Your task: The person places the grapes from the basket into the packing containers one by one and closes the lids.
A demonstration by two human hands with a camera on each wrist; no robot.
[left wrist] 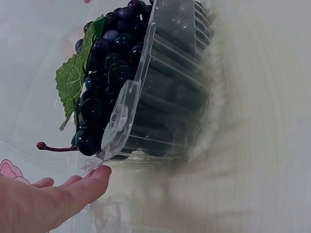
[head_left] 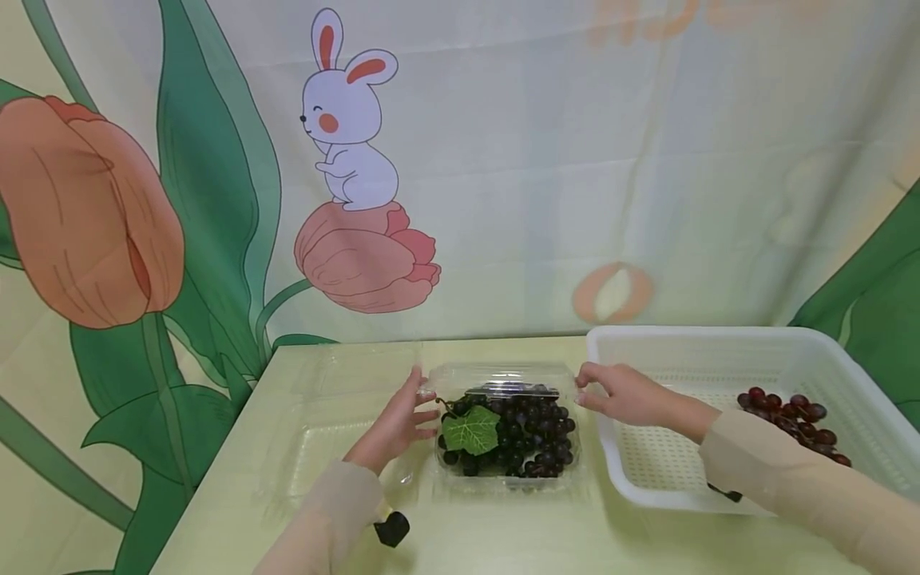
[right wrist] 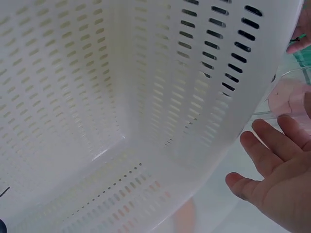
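A clear plastic clamshell box (head_left: 503, 483) stands in the middle of the table. It is filled with dark grapes (head_left: 535, 431), and a green leaf (head_left: 470, 430) lies on them at the left. In the left wrist view the grapes (left wrist: 119, 63) rise above the box's rim, with a stem (left wrist: 58, 147) poking out past the corner. My left hand (head_left: 395, 419) is at the box's left side, straight fingertips right at its corner tab. At the back right corner is my right hand (head_left: 621, 393), its fingers (right wrist: 272, 141) spread next to the clear plastic edge.
A white perforated basket (head_left: 719, 335) stands close on the right, with red grapes (head_left: 798, 423) inside, partly behind the right sleeve. Another clear clamshell box (head_left: 298, 459) lies open on the left. A printed cloth (head_left: 503, 200) hangs behind the table.
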